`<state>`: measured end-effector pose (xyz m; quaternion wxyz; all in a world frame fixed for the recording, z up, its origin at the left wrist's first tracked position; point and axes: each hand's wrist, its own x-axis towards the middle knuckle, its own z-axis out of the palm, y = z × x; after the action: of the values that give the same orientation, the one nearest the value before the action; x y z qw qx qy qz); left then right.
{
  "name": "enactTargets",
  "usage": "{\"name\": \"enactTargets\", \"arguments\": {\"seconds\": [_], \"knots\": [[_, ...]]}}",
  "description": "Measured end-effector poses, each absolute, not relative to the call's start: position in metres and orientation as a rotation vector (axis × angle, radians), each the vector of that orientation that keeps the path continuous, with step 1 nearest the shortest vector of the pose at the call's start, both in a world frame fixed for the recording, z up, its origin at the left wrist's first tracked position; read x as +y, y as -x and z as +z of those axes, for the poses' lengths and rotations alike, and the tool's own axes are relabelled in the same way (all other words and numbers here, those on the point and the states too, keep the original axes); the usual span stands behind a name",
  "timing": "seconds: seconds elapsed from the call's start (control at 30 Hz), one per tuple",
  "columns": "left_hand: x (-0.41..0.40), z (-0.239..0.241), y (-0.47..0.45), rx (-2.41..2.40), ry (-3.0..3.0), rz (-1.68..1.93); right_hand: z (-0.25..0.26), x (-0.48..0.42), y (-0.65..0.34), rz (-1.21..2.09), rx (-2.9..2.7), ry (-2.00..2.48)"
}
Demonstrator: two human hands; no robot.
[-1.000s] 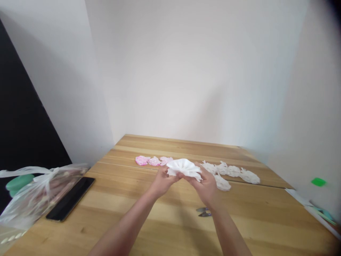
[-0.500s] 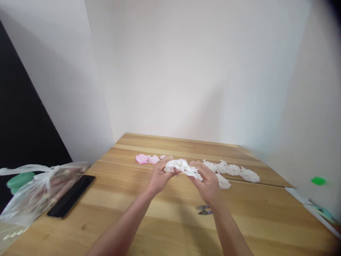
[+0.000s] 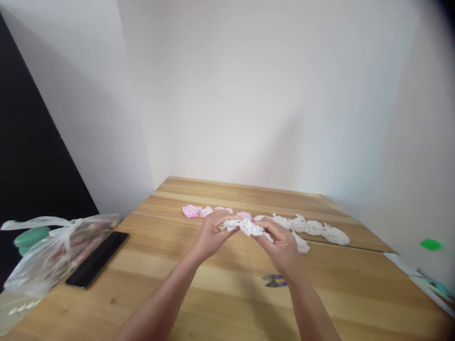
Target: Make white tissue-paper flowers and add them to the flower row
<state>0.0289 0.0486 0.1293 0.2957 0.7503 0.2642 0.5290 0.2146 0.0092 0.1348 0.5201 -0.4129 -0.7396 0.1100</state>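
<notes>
Both hands meet over the middle of the wooden table (image 3: 227, 293), sharing one crumpled white paper flower (image 3: 246, 226). My left hand (image 3: 212, 233) pinches its left end with closed fingers. My right hand (image 3: 281, 244) grips its right end, fingers curled round the tissue. Behind the hands a row of finished pink paper flowers (image 3: 199, 211) runs into a row of white paper flowers (image 3: 314, 228). A pair of small snips (image 3: 274, 281) lies on the table just under my right wrist.
A black phone (image 3: 97, 258) lies at the left of the table beside a clear plastic bag (image 3: 53, 253) with a green lid (image 3: 30, 236) behind it. White walls close the table's back and sides. A small green object (image 3: 431, 244) sits at the far right.
The fanned-out white paper flower has been squeezed together into a narrower, crumpled bundle between both hands, which have lowered slightly toward the table.
</notes>
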Motion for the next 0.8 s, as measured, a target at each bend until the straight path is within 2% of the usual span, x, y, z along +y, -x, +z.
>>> {"name": "enactTargets", "arguments": {"seconds": [0.3, 0.6, 0.8], "knots": [[0.043, 0.131, -0.030, 0.643, -1.973, 1.335, 0.139, 0.005, -0.209, 0.151, -1.824, 0.998], [0.041, 0.129, -0.036, 0.730, -2.191, 1.351, 0.136, 0.006, -0.208, -0.042, -1.873, 1.015], [0.040, 0.127, -0.041, 0.730, -2.199, 1.364, 0.136, 0.007, -0.207, -0.043, -1.871, 1.043]]}}
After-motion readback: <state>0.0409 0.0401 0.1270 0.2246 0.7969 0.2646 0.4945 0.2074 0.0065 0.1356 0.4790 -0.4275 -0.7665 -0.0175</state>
